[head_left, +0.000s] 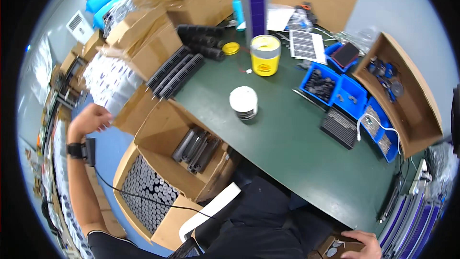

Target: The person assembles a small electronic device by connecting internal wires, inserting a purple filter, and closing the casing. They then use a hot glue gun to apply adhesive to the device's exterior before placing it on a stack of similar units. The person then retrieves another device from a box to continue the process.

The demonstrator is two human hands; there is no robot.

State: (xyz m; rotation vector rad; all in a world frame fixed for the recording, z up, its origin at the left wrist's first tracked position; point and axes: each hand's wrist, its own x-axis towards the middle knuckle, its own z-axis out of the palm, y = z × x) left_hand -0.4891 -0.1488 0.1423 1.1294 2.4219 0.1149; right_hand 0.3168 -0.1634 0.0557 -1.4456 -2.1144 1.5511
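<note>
Out to the left, my left hand (91, 119) is raised with its fingers loosely bent and apart, nothing in them. It is beside an open carton of white-wrapped pieces (109, 79), and a dark device with a cable is strapped to that wrist. My right hand (365, 245) is at the lower right edge, fingers spread and empty. Beneath it is a small cardboard box (352, 246) with pale round discs. Between my arms, one carton holds dark grey long housings (197, 148); another is packed with grey cylinders (148, 189) standing on end.
On the green table (282, 134) stand a white tub (243, 100), a yellow tub (266, 62) and a tall purple-and-grey unit (254, 12). Blue bins (320, 84) of small parts and a black ribbed block (339, 127) sit at right. Black slotted housings (177, 74) lie at left.
</note>
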